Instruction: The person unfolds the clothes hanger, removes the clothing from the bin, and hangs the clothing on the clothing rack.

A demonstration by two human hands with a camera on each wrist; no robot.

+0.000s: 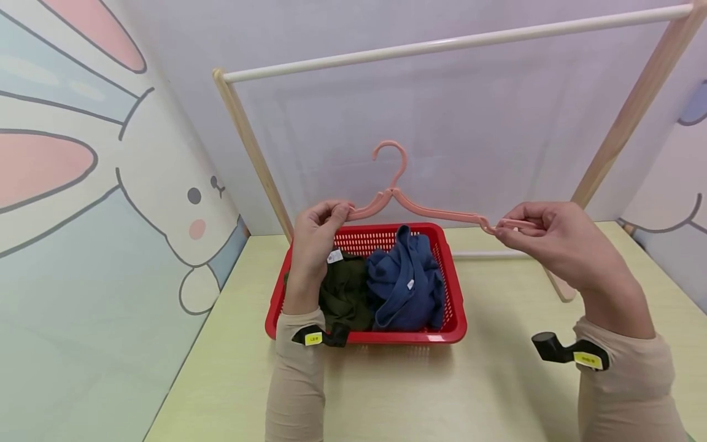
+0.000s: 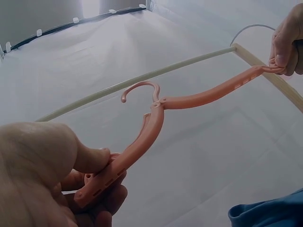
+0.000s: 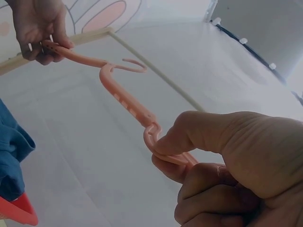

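Observation:
A pink folding clothes hanger (image 1: pixel 436 212) is held up in the air between both hands, its hook pointing up. My left hand (image 1: pixel 317 242) pinches the end of the left arm, thumb on top, as the left wrist view shows around the hanger (image 2: pixel 142 137). At the other end, my right hand (image 1: pixel 563 239) pinches the tip of the right arm, which is drawn out longer than the left one; in the right wrist view thumb and fingers close on the hanger's (image 3: pixel 125 97) looped end piece. Below, a red basket (image 1: pixel 455 307) holds a dark green garment (image 1: pixel 348 294) and a blue garment (image 1: pixel 409 282).
Behind the hanger stands a rack with a white rail (image 1: pixel 453 43) and wooden posts (image 1: pixel 635 104). The basket sits on a pale wooden table (image 1: pixel 431 393). A wall panel with a cartoon rabbit (image 1: pixel 160 190) borders the left side.

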